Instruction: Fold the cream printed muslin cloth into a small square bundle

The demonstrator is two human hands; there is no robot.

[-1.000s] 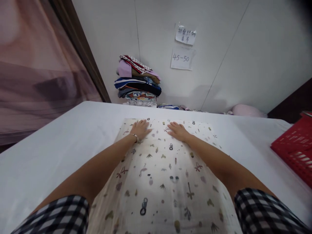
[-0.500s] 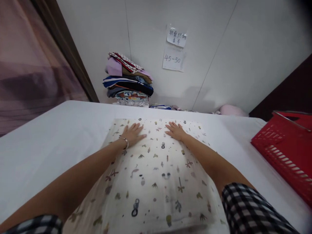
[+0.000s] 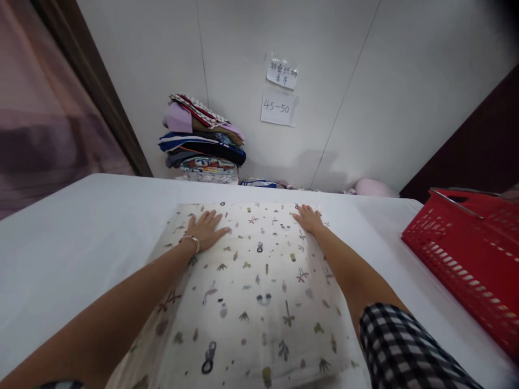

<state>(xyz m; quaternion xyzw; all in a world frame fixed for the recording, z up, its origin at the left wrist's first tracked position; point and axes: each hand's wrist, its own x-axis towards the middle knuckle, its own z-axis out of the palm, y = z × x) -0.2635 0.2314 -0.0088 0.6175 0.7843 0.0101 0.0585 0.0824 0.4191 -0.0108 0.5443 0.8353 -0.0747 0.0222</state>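
A cream cloth printed with small plants and figures lies spread over the white table, reaching down to the bottom of the view. My left hand rests flat on its far left part, fingers spread, a bracelet at the wrist. Out at the cloth's far right corner, my right hand presses down with fingers apart. Neither hand grips anything. The near end of the cloth runs out of view.
The white table stretches to both sides. A red plastic basket with a metal handle stands at the right. Behind the table, a stack of folded fabrics leans against the wall, below and left of two paper notes.
My right hand has slid right along the cloth to its far corner. My left hand stays on the left part, and the head view has shifted slightly.
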